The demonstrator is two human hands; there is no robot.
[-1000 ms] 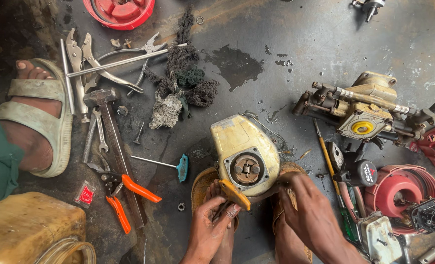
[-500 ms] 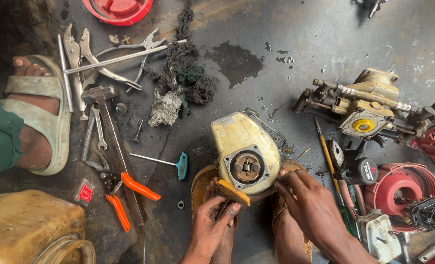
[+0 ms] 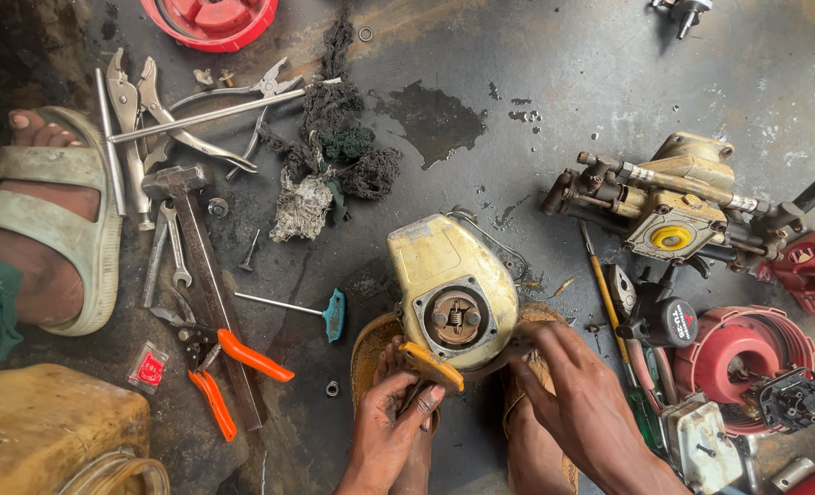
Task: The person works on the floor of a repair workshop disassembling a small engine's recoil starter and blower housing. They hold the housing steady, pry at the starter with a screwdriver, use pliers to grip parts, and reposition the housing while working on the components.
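Down on the oily floor [image 3: 609,73], a yellow engine housing [image 3: 451,289] stands between the person's two feet, its round opening with the metal hub facing up. The left hand [image 3: 387,431] sits just below it, its grip closed on a small orange piece [image 3: 430,365] that lies against the housing's lower edge, fingers curled over the near end. The right hand [image 3: 577,403] rests at the housing's lower right corner, fingers bent and touching the casing there; whether that grip pinches anything beneath I cannot tell.

Left of the housing lies a T-handle key [image 3: 297,309] with a teal grip, apart from both hands. Farther left are orange-handled pliers [image 3: 220,362], a hammer [image 3: 192,238], a spanner [image 3: 174,243] and more pliers [image 3: 165,115] near a long steel rod [image 3: 210,115]. A wad of dark rags [image 3: 334,165] lies above the housing. Another person's sandalled foot [image 3: 45,220] rests at the left edge, with a yellow jerrycan [image 3: 50,426] below it.

To the right sit a yellow-and-metal pump assembly [image 3: 673,206], a yellow-handled screwdriver [image 3: 602,284], a red starter cover [image 3: 747,353] and a black part [image 3: 664,316], all near the right hand but not touching it. A red bowl [image 3: 208,20] shows at the top edge.
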